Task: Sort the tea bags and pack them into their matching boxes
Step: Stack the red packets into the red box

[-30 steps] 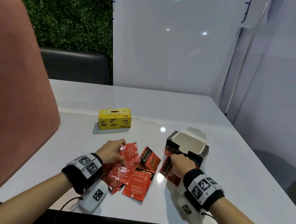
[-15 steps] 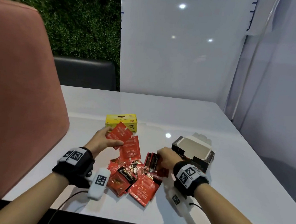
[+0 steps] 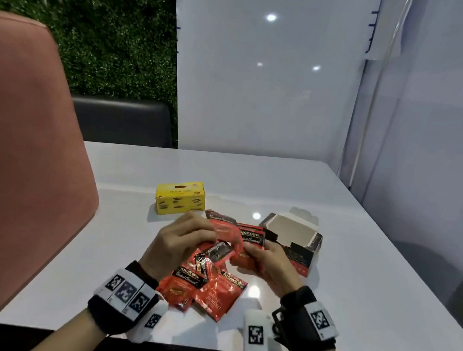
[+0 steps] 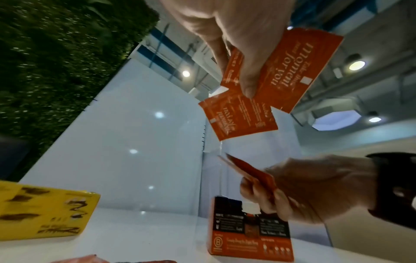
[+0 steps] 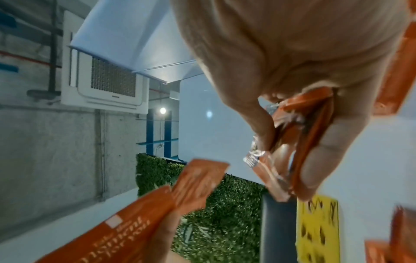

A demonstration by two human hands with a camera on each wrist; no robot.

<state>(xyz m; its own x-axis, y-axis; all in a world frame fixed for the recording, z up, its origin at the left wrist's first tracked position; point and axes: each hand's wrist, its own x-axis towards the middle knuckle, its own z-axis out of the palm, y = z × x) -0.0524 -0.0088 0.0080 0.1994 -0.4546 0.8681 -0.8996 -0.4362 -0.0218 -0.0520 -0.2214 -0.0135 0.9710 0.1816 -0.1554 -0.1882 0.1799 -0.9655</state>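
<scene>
Above the white table (image 3: 356,272) both hands meet. My left hand (image 3: 205,233) pinches two red tea bags (image 3: 221,226); in the left wrist view its thumb (image 4: 245,76) presses on them (image 4: 286,71). A small stack of red tea bags (image 3: 249,240) is gripped upright by my right hand (image 3: 255,252), pinched between thumb and fingers (image 5: 290,142). Several more red tea bags (image 3: 202,285) lie in a loose pile under the hands. The open red-and-black box (image 3: 292,237) stands just right of them. A shut yellow box (image 3: 179,204) sits behind the left hand.
A pink chair back (image 3: 23,155) fills the left side, close to the table's left edge. A white panel (image 3: 262,79) stands behind the table, with a green hedge wall (image 3: 110,36) and a dark seat (image 3: 122,119) at the back left.
Both hands have risen off the pile with red tea bags and come together in front of the open box. The left hand's bags moved right toward the right hand's stack.
</scene>
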